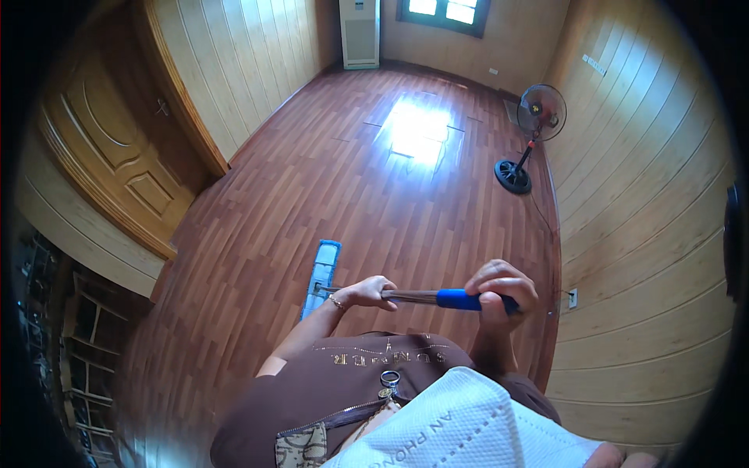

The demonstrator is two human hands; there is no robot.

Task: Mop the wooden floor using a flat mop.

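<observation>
A flat mop with a metal pole [413, 296] runs across in front of me. Its blue-edged, pale flat head [322, 269] lies on the wooden floor to the left. My left hand [370, 292], with a bracelet at the wrist, is closed around the pole near its middle. My right hand [503, 292] grips the blue handle [459, 299] at the pole's right end. Part of the mop head is hidden behind my left forearm.
Reddish-brown floorboards [257, 234] reach to the far wall. A standing fan [515, 175] is by the right wall, its cord trailing to a socket [573, 298]. A wooden door [117, 148] and a rack [86, 351] are left. A tall white unit [360, 35] stands far back.
</observation>
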